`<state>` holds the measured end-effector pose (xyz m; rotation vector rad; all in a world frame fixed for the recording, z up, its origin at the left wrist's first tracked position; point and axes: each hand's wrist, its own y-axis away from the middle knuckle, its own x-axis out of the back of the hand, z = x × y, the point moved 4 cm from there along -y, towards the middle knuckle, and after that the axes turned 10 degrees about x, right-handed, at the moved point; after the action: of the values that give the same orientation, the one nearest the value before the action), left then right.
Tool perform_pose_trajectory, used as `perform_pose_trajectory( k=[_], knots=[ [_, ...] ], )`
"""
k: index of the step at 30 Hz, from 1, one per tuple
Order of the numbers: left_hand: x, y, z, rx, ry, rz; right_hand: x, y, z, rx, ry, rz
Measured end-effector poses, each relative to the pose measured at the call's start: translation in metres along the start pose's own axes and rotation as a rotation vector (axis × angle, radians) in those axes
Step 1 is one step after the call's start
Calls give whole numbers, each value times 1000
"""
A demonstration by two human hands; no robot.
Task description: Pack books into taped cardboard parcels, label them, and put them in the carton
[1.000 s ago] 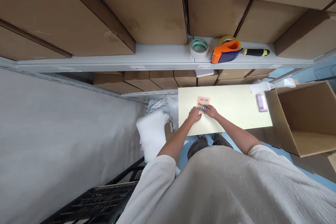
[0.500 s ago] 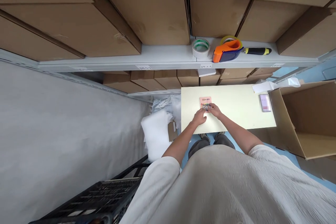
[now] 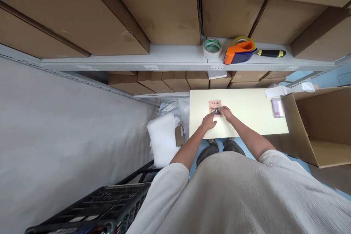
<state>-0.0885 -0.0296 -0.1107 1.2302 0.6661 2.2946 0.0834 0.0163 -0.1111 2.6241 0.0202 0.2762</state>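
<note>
A small pink card (image 3: pixel 215 103) with dark lettering at its top lies on the pale yellow tabletop (image 3: pixel 246 117). Across its lower half is a dark, shiny patch or small pack, too small to make out. My left hand (image 3: pixel 209 121) presses its fingertips together on the card's lower left edge, thumb held apart. From the right, my right hand (image 3: pixel 226 113) has its fingers curled on the card's lower right side. The fingers cover part of that lower edge.
A purple packet (image 3: pixel 278 108) and a white strip (image 3: pixel 276 91) lie at the table's right end, by an open cardboard box (image 3: pixel 304 128). White foam sheets (image 3: pixel 161 139) and a black crate (image 3: pixel 109 204) are at left. The shelf holds a tape roll (image 3: pixel 212 49) and an orange tape dispenser (image 3: pixel 239 52).
My right hand has shifted slightly right, toward the card's side, baring more of the shiny patch. My left hand has stayed at the lower edge. The view has swung slightly left.
</note>
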Motion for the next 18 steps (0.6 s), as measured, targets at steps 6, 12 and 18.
perform_pose_trajectory(
  k=[6,12,18],
  knots=[
    [8,2,7,83,180,32,-6,6,-12,-17,-33,22],
    [31,4,-5,200,362,200,-30,14,-25,15,-84,-90],
    [40,2,-28,247,412,290,-31,17,-18,-6,73,-93]
  ],
)
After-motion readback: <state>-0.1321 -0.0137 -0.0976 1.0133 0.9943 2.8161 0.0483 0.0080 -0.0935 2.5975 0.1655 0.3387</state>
